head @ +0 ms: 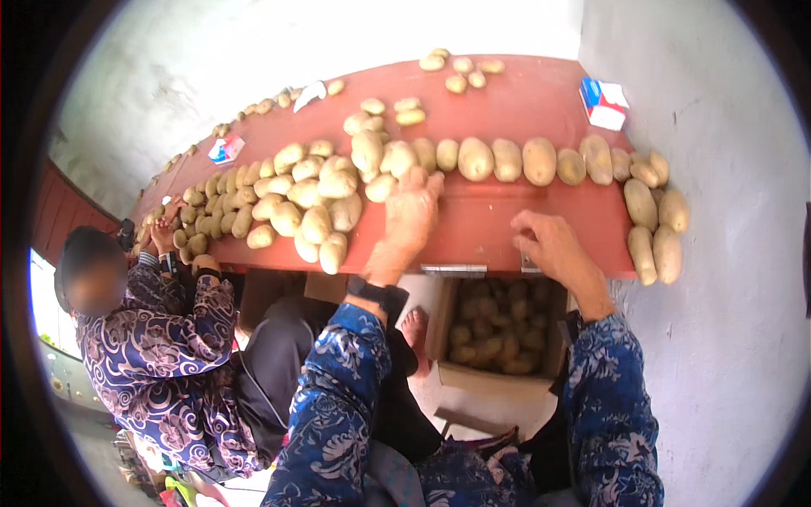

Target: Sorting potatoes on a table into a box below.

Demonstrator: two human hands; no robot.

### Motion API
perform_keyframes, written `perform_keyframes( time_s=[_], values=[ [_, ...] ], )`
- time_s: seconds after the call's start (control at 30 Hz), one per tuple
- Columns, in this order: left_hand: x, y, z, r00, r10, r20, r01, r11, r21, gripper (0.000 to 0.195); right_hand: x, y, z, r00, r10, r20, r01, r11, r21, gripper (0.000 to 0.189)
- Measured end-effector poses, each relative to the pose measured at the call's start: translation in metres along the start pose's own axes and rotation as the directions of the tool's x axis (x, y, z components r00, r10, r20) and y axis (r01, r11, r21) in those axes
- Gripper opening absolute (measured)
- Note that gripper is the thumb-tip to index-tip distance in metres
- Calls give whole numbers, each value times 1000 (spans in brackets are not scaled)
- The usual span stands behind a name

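Observation:
On the red table (481, 222), a heap of potatoes (306, 193) lies to the left of my left hand (410, 212). The fingertips of that hand reach the potatoes at the heap's right end, by a pale potato (400, 158). Whether they grip one is hidden by the hand itself. My right hand (550, 246) is over the table's front edge, fingers loosely bent and apart, with no potato visible in it. Beyond both hands runs a row of larger potatoes (539, 161). It leads to a cluster of potatoes (641, 201) at the table's right end.
Below the table edge stands a cardboard box (497, 379) holding many potatoes. A co-worker (158, 355) sits at my left, hands among smaller potatoes. Small red, white and blue boxes (603, 104) rest on the table. A wall (716, 329) borders the right side.

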State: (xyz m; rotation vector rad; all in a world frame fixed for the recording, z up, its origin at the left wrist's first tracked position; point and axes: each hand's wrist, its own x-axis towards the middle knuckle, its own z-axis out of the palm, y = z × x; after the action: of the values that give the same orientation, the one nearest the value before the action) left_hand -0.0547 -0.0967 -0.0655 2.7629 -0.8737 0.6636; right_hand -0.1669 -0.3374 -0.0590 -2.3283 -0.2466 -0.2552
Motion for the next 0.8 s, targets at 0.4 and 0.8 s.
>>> perform_keyframes(
  time_s=[0.4, 0.8],
  values=[
    [-7, -2, 2, 990, 73, 119, -96, 975, 202, 56, -5, 11, -4, 1000, -2, 20, 3, 998, -55, 15],
    [-24, 60, -58, 797, 382, 468, 253, 491, -833, 49, -4, 25, -11, 999, 14, 31, -10, 994, -111, 20]
  ],
)
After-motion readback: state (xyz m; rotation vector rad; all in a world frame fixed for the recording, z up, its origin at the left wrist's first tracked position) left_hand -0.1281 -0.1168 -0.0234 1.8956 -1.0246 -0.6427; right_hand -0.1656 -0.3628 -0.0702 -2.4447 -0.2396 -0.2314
